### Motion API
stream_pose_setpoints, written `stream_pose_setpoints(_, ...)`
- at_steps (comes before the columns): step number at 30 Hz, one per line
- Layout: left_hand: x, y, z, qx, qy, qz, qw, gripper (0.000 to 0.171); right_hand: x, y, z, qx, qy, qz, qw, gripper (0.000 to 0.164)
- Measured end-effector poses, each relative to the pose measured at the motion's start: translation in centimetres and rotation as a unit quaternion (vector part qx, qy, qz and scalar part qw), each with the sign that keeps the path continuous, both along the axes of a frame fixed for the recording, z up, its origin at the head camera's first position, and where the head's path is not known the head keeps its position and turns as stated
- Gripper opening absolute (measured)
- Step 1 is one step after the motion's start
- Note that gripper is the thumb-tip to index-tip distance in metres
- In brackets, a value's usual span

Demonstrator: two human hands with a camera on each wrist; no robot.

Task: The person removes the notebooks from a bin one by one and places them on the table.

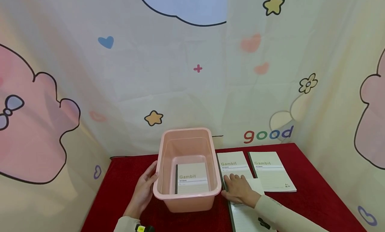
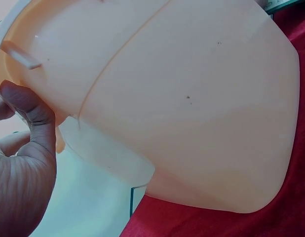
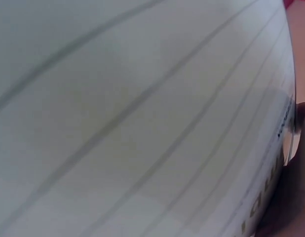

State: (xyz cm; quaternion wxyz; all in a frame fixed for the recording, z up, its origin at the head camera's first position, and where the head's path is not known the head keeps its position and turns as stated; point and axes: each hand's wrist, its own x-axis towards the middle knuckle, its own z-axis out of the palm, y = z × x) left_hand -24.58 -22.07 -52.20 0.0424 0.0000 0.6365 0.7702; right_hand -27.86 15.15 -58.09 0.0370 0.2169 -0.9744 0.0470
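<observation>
Where the right grip (image 1: 240, 190) rests, a notebook (image 1: 246, 216) lies beneath.

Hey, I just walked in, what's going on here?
A person's left hand holds a pink rectangular plastic bin at its left side; a white Gambit paper notebook lies inside. The right hand touches a similar white notebook beside the bin, though its exact grip is unclear. More white notebooks lie nearby on the red cloth.
</observation>
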Motion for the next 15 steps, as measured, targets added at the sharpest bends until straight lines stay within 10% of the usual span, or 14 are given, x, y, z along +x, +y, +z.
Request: stream_pose_setpoints(15, -0.3, 0.0, -0.2, 0.002, -0.003, 0.007, 1.0, 0.057, -0.2, -0.4, -1.3, -0.018, -0.017, -0.006, 1.0, 0.037)
